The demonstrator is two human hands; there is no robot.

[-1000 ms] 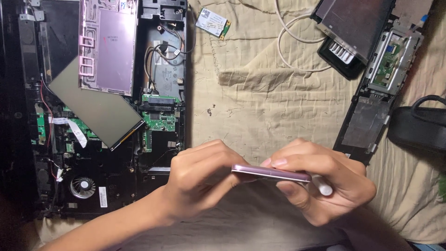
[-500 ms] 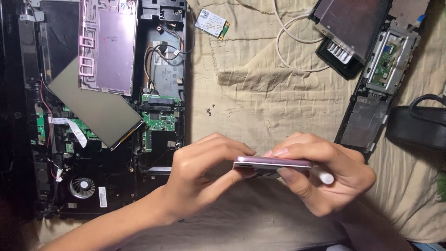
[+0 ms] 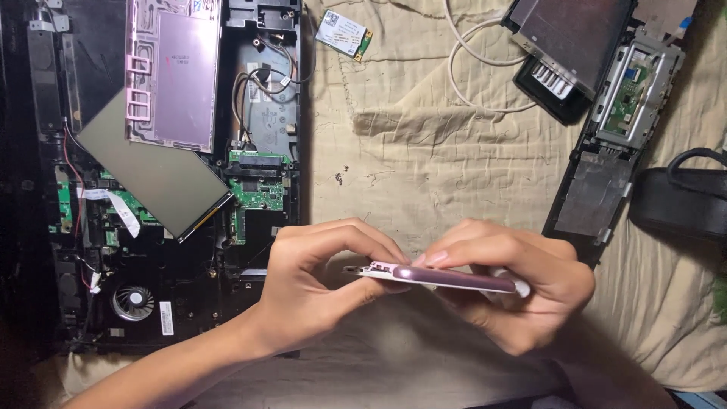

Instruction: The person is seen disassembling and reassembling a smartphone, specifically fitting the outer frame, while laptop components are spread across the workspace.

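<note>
Both my hands hold a thin, flat pinkish metal part (image 3: 454, 279), seen edge-on, above the beige cloth (image 3: 424, 159). My left hand (image 3: 318, 280) pinches its left end, with fingertips over the top edge. My right hand (image 3: 522, 291) cradles its right end from beneath, and a thumbnail rests on the top near the middle. A small white piece (image 3: 521, 288) pokes out by my right fingers. To the left lies an opened laptop base (image 3: 163, 189) with its green circuit board (image 3: 257, 193) exposed.
A round fan (image 3: 134, 301) sits in the laptop base's lower left. A small green card (image 3: 344, 34) lies on the cloth at the top. A white cable (image 3: 462, 83), a dark drive caddy (image 3: 575, 53), a long black strip (image 3: 598, 185) and a black bag (image 3: 681, 201) lie at right.
The flat part has tilted a little and shifted slightly right in my hands. My fingers have regripped its edges. Nothing else has moved.
</note>
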